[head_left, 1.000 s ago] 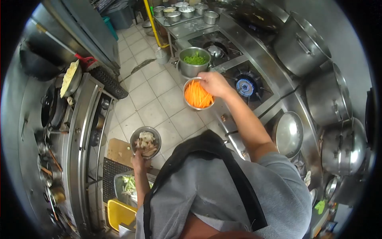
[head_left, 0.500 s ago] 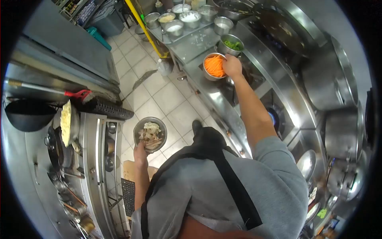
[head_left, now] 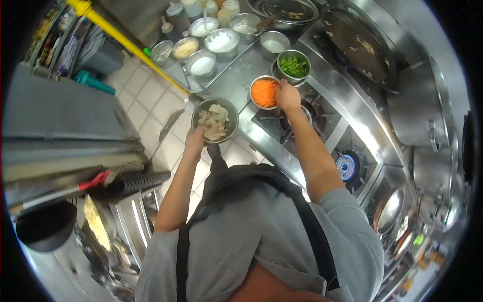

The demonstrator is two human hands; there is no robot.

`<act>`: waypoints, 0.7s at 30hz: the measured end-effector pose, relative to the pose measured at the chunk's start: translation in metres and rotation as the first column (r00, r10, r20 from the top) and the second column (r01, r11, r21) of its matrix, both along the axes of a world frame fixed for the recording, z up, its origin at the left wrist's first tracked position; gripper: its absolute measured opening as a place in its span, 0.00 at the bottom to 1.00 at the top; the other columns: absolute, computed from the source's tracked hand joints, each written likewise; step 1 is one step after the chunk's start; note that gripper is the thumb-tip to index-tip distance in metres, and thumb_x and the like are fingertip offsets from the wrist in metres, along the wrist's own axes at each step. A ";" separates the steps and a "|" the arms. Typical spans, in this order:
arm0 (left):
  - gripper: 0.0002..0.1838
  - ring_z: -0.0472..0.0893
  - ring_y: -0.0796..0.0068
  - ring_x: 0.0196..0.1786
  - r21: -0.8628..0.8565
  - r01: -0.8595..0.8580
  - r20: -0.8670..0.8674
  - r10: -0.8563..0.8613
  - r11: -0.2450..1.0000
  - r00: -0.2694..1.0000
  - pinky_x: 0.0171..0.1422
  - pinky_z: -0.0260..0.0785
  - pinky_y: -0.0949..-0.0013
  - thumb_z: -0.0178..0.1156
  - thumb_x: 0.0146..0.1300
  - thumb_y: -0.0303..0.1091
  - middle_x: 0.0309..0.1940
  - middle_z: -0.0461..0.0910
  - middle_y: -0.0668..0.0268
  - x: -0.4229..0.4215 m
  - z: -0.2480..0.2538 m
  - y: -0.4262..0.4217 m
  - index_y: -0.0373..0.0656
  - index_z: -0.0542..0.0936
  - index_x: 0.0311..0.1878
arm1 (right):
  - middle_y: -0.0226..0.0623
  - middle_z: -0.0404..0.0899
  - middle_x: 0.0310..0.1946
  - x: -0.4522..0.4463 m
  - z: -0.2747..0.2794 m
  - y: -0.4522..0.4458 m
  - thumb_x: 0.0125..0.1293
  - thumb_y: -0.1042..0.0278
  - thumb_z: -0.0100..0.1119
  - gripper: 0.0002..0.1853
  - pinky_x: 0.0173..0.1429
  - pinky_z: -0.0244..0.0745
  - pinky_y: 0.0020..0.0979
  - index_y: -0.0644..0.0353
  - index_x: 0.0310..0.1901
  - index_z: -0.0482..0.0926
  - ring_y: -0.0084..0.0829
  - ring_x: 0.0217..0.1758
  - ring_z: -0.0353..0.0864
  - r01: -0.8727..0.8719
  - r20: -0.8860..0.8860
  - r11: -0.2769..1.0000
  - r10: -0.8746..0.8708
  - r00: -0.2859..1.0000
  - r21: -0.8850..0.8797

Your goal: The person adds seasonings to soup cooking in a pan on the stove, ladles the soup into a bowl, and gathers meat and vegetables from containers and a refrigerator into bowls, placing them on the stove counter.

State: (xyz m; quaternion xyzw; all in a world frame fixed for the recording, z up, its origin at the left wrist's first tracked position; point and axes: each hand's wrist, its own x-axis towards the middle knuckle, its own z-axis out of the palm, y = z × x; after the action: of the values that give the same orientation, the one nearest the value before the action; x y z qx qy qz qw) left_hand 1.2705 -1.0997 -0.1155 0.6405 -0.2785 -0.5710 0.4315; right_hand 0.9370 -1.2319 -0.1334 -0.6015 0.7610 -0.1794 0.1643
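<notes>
My left hand [head_left: 195,142] grips the near-left rim of a metal bowl [head_left: 232,113] that holds pale, sliced food [head_left: 214,122]. This bowl hangs over the floor by the counter's edge. My right hand [head_left: 288,95] is closed on the rim of a small metal bowl [head_left: 255,98] full of orange shreds [head_left: 264,92] that look like carrot. Just behind it, against or very near it, stands another metal bowl [head_left: 305,75] with chopped green vegetable [head_left: 293,66]. The right fingertips are partly hidden between these two bowls.
Several metal bowls of white and yellowish contents [head_left: 222,42] crowd the counter's far end, with squeeze bottles [head_left: 179,17] behind. A blue flame burns on the stove burner [head_left: 345,166]. A large pan [head_left: 357,43] stands to the right. A yellow pole [head_left: 126,40] slants across the left.
My left hand has carried its bowl forward and right, up near the counter. The right hand and carrot bowl have shifted slightly in view. The whole view has turned and moved nearer the counter.
</notes>
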 end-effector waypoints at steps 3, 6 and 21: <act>0.22 0.86 0.69 0.36 0.080 0.247 -0.033 -0.245 0.966 0.969 0.32 0.81 0.67 0.49 0.68 0.40 0.43 0.85 0.56 0.001 -0.012 -0.063 0.36 0.74 0.59 | 0.56 0.84 0.31 0.000 0.003 0.009 0.69 0.62 0.51 0.13 0.46 0.78 0.54 0.59 0.50 0.76 0.56 0.39 0.85 -0.093 -0.075 0.983 0.082 0.994 -0.157; 0.22 0.86 0.69 0.36 0.112 0.325 -0.045 -0.322 0.939 0.946 0.33 0.82 0.66 0.50 0.68 0.39 0.44 0.85 0.57 -0.008 -0.025 -0.104 0.37 0.74 0.60 | 0.54 0.84 0.30 0.009 0.002 0.021 0.68 0.61 0.55 0.20 0.43 0.78 0.54 0.55 0.60 0.73 0.57 0.36 0.84 -0.026 -0.093 0.989 0.013 0.996 -0.147; 0.22 0.84 0.70 0.46 0.136 0.850 -0.350 -0.778 0.509 0.522 0.55 0.75 0.62 0.58 0.73 0.46 0.57 0.79 0.60 0.085 -0.032 -0.148 0.43 0.74 0.62 | 0.41 0.86 0.33 0.063 0.120 -0.207 0.65 0.66 0.63 0.15 0.34 0.80 0.42 0.64 0.50 0.79 0.39 0.30 0.85 0.727 0.836 0.662 -0.494 0.239 0.183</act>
State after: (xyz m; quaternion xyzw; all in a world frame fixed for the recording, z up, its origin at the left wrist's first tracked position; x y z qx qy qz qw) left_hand 1.3560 -1.2475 -0.1471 0.4122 -0.4059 -0.8147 0.0408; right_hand 0.9999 -1.4394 -0.0134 -0.1036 0.7276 -0.5834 0.3456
